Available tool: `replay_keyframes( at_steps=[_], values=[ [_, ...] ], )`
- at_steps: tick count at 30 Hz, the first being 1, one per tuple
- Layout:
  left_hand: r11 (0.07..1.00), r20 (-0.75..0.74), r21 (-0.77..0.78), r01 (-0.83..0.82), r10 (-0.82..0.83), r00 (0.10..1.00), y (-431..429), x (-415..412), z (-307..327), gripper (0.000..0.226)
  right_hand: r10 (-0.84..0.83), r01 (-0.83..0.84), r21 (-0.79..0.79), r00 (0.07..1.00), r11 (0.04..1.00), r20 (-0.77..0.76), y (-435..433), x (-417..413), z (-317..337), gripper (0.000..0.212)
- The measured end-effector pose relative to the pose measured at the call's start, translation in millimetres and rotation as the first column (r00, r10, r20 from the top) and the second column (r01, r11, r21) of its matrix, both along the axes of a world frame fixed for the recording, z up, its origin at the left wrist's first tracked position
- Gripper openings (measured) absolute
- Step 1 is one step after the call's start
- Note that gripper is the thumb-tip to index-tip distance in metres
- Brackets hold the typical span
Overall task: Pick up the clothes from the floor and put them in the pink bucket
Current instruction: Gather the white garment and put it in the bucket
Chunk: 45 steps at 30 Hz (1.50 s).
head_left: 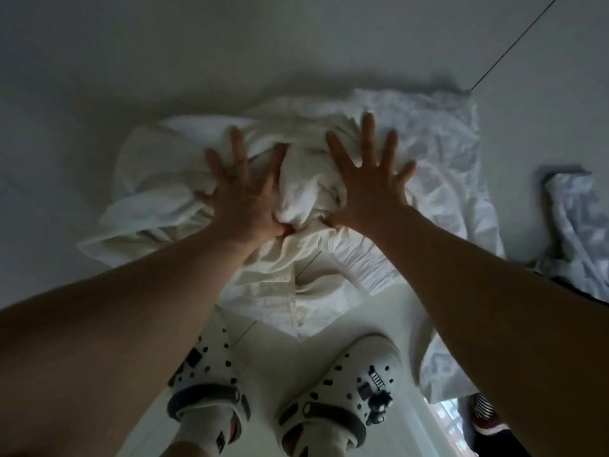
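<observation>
A heap of crumpled white and cream clothes (306,183) lies on the pale floor in front of my feet. My left hand (245,192) is spread flat on the left side of the heap, fingers wide apart. On the right side my right hand (365,183) is spread the same way. A raised fold of cloth stands between the two hands, and both thumbs touch its base. Neither hand has closed around any cloth. The pink bucket is not in view.
A pale blue-white garment (445,153) lies under and right of the heap. Another patterned cloth (580,232) lies at the right edge. My two white clogs (346,380) stand just behind the heap. A dark floor seam (514,44) runs at the upper right.
</observation>
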State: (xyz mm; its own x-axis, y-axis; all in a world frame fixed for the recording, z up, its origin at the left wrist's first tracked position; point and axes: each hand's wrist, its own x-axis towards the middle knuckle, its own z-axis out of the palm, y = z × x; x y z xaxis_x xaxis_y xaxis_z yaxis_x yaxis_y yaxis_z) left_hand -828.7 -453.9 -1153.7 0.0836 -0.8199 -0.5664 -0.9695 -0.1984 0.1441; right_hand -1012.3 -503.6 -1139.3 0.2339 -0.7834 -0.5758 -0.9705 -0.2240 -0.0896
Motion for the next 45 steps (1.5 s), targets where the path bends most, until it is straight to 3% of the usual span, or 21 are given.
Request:
replay_keyframes(
  at_steps=[4, 6, 8, 10, 13, 17, 23, 32, 40, 43, 45],
  values=[
    [0.991, -0.033, -0.116, 0.061, -0.065, 0.997, -3, -9, -16, 0.114, 0.057, -0.057, 0.004, 0.998, 0.998, 0.014, -1, 3, -26, 0.108],
    [0.962, -0.078, -0.211, 0.171, -0.19, 0.979, -2, -19, -7, 0.1, 0.13, -0.129, -0.021, 0.991, 0.991, 0.014, 5, 11, -20, 0.08],
    [0.974, -0.163, -0.137, 0.178, -0.199, 0.966, -1, -32, 15, 0.081, 0.06, -0.061, 0.011, 0.997, 0.998, 0.049, 16, 16, 2, 0.042],
    [0.97, -0.128, -0.117, 0.211, -0.225, 0.966, 0, -40, 41, 0.068, -0.042, 0.04, 0.025, 0.995, 0.999, 0.091, 27, 12, 32, 0.025],
    [0.952, -0.177, -0.191, 0.241, -0.275, 0.945, -6, -45, 100, 0.066, -0.169, 0.194, -0.082, 0.954, 0.978, 0.248, 38, -3, 92, 0.02],
    [0.923, -0.203, -0.234, 0.307, -0.355, 0.913, -32, -56, 197, 0.063, -0.231, 0.304, -0.203, 0.919, 0.931, 0.319, 42, -20, 185, 0.035],
    [0.805, -0.146, -0.398, 0.441, -0.529, 0.836, -69, -82, 369, 0.043, -0.315, 0.441, -0.314, 0.87, 0.841, 0.379, 32, -48, 354, 0.045],
    [0.595, -0.087, -0.513, 0.618, -0.753, 0.653, -74, -135, 631, 0.064, -0.357, 0.532, -0.496, 0.841, 0.687, 0.407, 55, -92, 603, 0.034],
    [0.312, -0.016, -0.643, 0.699, -0.919, 0.395, -12, -165, 767, 0.052, -0.462, 0.62, -0.63, 0.779, 0.467, 0.424, 148, -105, 733, 0.022],
    [0.171, 0.05, -0.654, 0.737, -0.962, 0.267, 23, -181, 804, 0.032, -0.53, 0.637, -0.685, 0.74, 0.354, 0.415, 200, -104, 772, 0.005],
    [0.066, 0.087, -0.667, 0.742, -0.982, 0.166, 47, -196, 824, 0.024, -0.578, 0.663, -0.689, 0.697, 0.292, 0.425, 234, -104, 793, 0.006]
  ],
)
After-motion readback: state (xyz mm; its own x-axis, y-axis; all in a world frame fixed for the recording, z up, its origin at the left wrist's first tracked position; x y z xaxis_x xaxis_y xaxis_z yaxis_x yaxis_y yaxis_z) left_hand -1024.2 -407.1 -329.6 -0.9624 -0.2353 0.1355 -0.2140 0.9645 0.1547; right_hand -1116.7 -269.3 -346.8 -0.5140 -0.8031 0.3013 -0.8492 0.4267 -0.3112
